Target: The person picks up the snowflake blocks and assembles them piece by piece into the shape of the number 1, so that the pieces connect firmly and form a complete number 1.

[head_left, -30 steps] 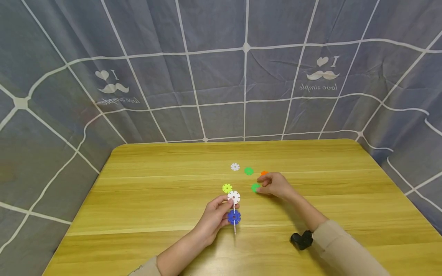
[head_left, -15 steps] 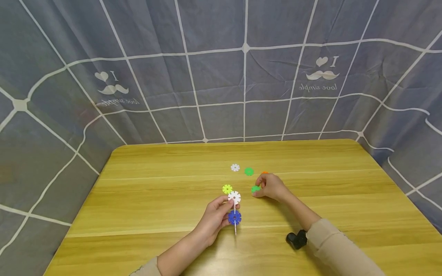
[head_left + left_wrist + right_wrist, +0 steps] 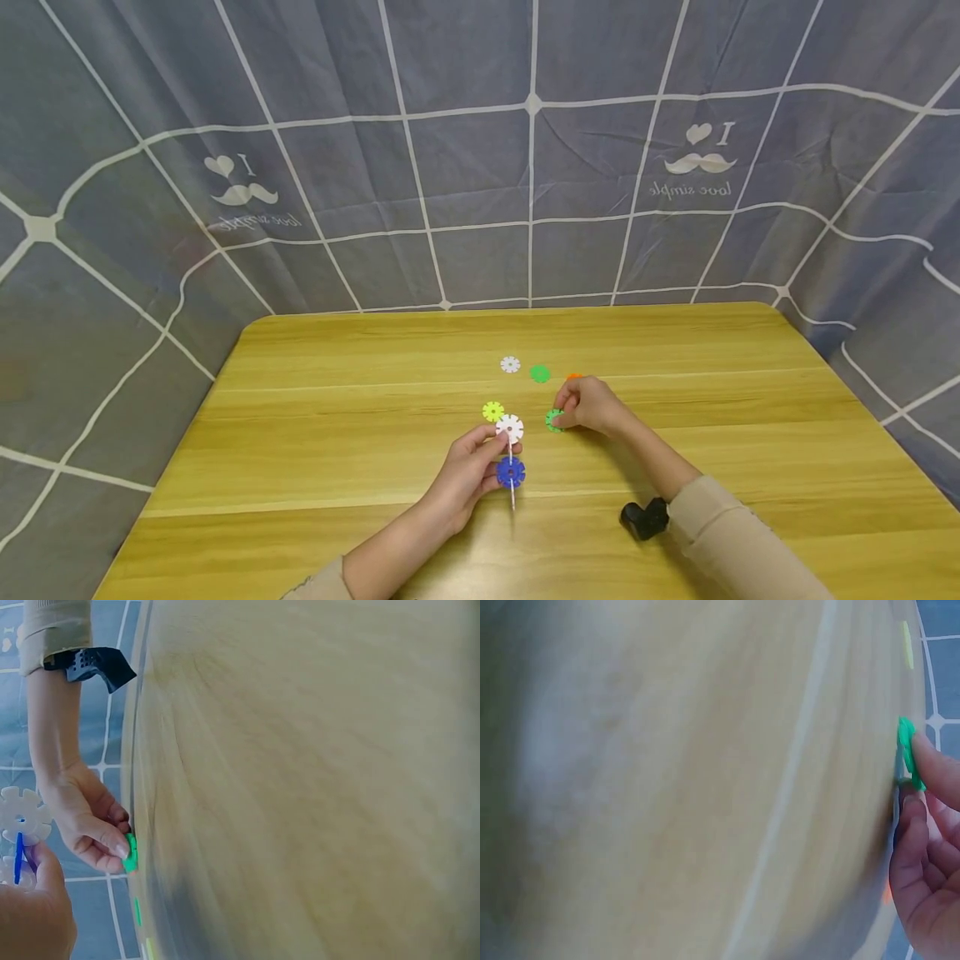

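My left hand (image 3: 467,477) grips an assembly of notched discs: a white disc (image 3: 509,429) on top, a blue disc (image 3: 511,472) below, and thin discs seen edge-on between and beneath them. In the left wrist view the white disc (image 3: 24,813) stands above the fingertips, with a blue one (image 3: 19,859) edge-on. To the right, my right hand (image 3: 594,405) pinches a green disc (image 3: 554,420) between thumb and fingers. That green disc (image 3: 908,752) looks tilted in the right wrist view, near the tabletop.
On the wooden table (image 3: 337,433) lie a yellow disc (image 3: 492,411), a white disc (image 3: 510,364), another green disc (image 3: 540,373) and an orange disc (image 3: 573,376) partly behind the right hand. A black device (image 3: 645,518) is at the right wrist. A grey curtain (image 3: 465,175) hangs behind.
My right hand has closed its fingers on the green disc, which has shifted slightly toward me and tilted. The left hand and its assembly have hardly moved.
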A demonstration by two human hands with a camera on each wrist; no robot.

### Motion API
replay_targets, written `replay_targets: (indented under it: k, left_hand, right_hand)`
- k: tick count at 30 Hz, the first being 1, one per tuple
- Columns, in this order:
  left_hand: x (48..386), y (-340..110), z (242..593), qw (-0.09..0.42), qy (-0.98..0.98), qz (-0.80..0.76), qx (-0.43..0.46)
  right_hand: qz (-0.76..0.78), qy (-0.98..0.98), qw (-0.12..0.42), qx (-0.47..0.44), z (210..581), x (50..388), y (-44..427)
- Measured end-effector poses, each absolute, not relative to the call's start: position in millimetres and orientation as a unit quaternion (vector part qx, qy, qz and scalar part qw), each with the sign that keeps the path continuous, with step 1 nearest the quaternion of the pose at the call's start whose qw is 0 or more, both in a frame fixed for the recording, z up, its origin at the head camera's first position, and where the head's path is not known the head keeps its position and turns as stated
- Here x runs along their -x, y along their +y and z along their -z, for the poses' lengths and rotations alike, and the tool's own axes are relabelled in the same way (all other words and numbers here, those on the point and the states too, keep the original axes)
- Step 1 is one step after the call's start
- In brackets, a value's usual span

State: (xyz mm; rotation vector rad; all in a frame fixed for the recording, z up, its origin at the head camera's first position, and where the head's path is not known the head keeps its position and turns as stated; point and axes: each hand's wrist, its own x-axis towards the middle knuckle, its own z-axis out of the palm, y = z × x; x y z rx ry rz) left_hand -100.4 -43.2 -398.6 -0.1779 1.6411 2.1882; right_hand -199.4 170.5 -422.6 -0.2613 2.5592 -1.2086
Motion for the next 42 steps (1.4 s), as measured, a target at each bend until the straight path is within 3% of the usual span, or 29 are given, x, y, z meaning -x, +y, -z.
replay_targets:
  k: [13, 24, 42]
  left_hand:
    - [101, -43, 400, 0.201, 0.584, -0.784, 0.067]
    - [102, -42, 400, 0.198, 0.587, -0.782, 0.066]
    - [104, -43, 398, 0.211, 0.589, -0.778, 0.062]
  right_hand:
    - [0.517, 0.819, 0.223, 0.113, 415, 200, 166]
    - [0.522, 0.801, 0.198, 0.216, 404, 200, 160]
    - [0.635, 0.717, 0.222, 0.179, 390, 186, 143]
